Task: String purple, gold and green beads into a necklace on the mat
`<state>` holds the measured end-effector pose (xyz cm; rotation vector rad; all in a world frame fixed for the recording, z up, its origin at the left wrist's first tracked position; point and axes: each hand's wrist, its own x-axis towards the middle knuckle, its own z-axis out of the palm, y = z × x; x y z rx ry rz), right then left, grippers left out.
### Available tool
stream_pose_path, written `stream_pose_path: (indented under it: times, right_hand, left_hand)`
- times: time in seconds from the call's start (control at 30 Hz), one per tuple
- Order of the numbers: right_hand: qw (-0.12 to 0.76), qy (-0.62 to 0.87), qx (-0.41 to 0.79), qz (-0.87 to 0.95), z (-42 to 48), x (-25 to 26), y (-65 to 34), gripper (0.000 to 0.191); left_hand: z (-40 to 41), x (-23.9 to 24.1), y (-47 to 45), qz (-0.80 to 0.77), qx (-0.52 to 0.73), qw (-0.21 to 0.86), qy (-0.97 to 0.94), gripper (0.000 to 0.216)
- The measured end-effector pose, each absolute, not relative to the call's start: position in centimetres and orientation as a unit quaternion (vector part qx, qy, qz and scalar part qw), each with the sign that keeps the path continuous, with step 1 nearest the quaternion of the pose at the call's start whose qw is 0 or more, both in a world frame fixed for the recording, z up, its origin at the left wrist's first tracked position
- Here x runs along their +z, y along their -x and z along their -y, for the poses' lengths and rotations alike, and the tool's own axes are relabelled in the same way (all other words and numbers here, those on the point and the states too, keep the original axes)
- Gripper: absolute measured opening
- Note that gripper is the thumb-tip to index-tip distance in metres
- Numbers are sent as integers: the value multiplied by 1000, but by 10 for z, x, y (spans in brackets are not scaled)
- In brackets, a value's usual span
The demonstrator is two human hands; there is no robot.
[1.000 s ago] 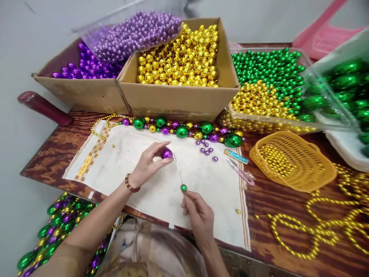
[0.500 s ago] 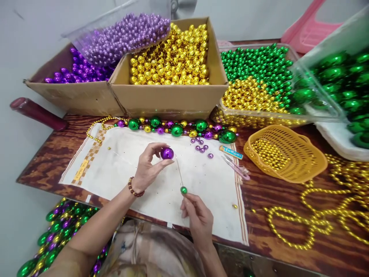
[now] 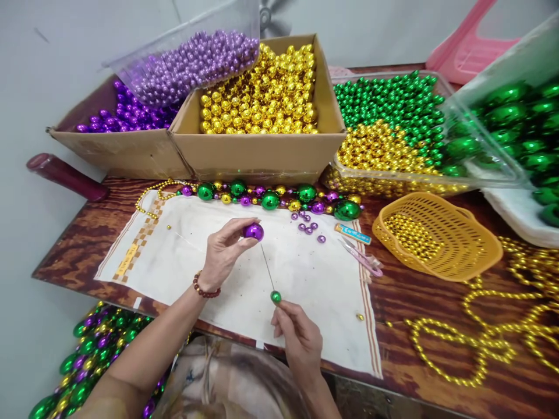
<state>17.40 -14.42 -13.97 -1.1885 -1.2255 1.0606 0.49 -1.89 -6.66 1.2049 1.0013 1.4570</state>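
Thumb and fingers of my left hand (image 3: 222,256) pinch a shiny purple bead (image 3: 254,232) above the white cloth (image 3: 332,291). Lower and to the right, my right hand (image 3: 301,334) grips a long thin needle (image 3: 267,265) that points up toward the purple bead. A green bead (image 3: 275,297) is threaded on it, just above my right fingertips. The needle's upper tip is at the underside of the purple bead; whether it has entered a hole cannot be made out. Behind my hands lies a strand of mixed beads (image 3: 270,200) in green, gold and purple.
Boxes of purple beads (image 3: 109,121) and gold beads (image 3: 257,110) line the back, beside a clear tub of green beads (image 3: 388,96). Loose lilac beads (image 3: 308,230), scissors (image 3: 360,256) and an orange basket (image 3: 476,262) sit at right, near gold bead chains (image 3: 471,381).
The needle's tip has shifted from the right side of the purple bead to just beneath it. My right hand has dropped slightly. The whole view has shifted a little.
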Motion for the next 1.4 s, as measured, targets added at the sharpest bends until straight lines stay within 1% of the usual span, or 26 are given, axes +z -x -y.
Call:
stream_pose_path:
  times: [0.1,0.17,0.5,0.7,1.03,1.27,1.4]
  right_hand:
    - [529,496,442,528,145,-140,-171,14]
    - [524,497,442,531,145,-140,-170,14]
    - [508,516,462,512,144,-138,-167,18]
    - [511,520,464,503,142,-134,-160,18]
    - [547,519,450,478,135,-130,-147,18]
    - [554,524,430,483,139,-123,-146,18]
    - [551,529,418,491,135,-123,-145,18]
  left_hand:
    - [16,-62,-6,-395,604,552,-417,32]
    - [14,-59,-7,-390,607,578,-380,31]
    - [15,-52,-10,-363,596,647,-309,30]
    - [20,-54,-14,-359,597,650,-304,32]
    - [43,-50,-24,-362,608,614,-350,34]
    - [43,-42,-23,-337,610,634,-335,34]
    - [43,-42,-21,-338,615,627,-339,35]
